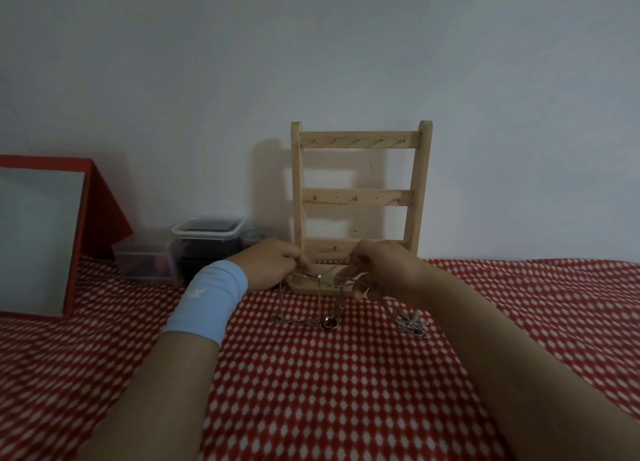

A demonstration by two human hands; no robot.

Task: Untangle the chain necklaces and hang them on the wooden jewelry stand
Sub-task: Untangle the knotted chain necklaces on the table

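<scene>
A wooden jewelry stand (360,197) with three hooked crossbars stands upright against the wall, and nothing hangs on its hooks. Just in front of its base, my left hand (273,265) and my right hand (381,266) both pinch a tangle of silver chain necklaces (323,280) stretched between them. Loops of chain hang down to the cloth. A round pendant (329,323) lies below the left loops and a star-shaped pendant (414,324) below my right hand. A light blue wristband (207,301) covers my left wrist.
The surface carries a red cloth with white dots (311,391). At the left stand a red-framed mirror (38,239), a low clear plastic box (143,261) and a taller clear container with dark contents (204,246). A plain white wall is behind.
</scene>
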